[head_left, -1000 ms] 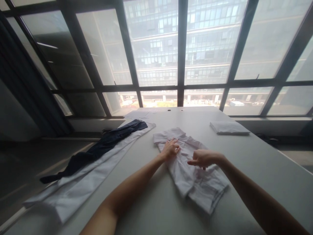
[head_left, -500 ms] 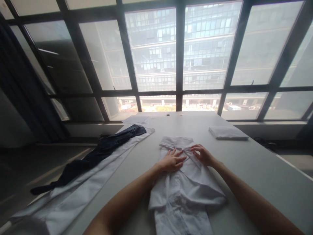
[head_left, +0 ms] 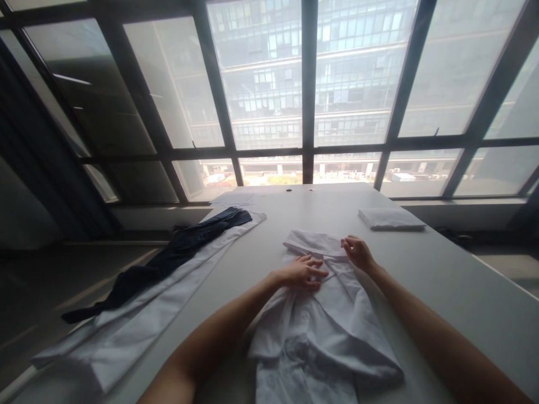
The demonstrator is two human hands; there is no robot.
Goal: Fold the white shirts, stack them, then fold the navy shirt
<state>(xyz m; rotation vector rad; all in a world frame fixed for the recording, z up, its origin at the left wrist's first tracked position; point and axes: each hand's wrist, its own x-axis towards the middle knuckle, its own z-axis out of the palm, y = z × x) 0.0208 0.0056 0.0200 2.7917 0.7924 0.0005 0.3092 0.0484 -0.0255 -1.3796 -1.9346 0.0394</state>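
A white collared shirt [head_left: 311,331] lies on the white table with its collar [head_left: 315,242] toward the window; its lower end runs out of view at the bottom. My left hand [head_left: 302,273] rests on the shirt just below the collar, fingers spread and slightly bent, gripping nothing. At the collar's right end, the fingers of my right hand [head_left: 357,252] are pinched on the cloth. Folds spread across the shirt front below both hands, and its right side bulges out.
White cloth [head_left: 168,303] lies along the left table edge with a dark garment [head_left: 185,252] on top. A folded white cloth [head_left: 391,219] sits at the back right. Sheets of paper [head_left: 233,198] are at the far left corner of the table [head_left: 442,292]. Large windows stand behind.
My right hand has moved right and slightly away from me, pinching the collar's end. The collar has shifted right and tilted. My left hand stays on the shirt, its fingers a little more raised.
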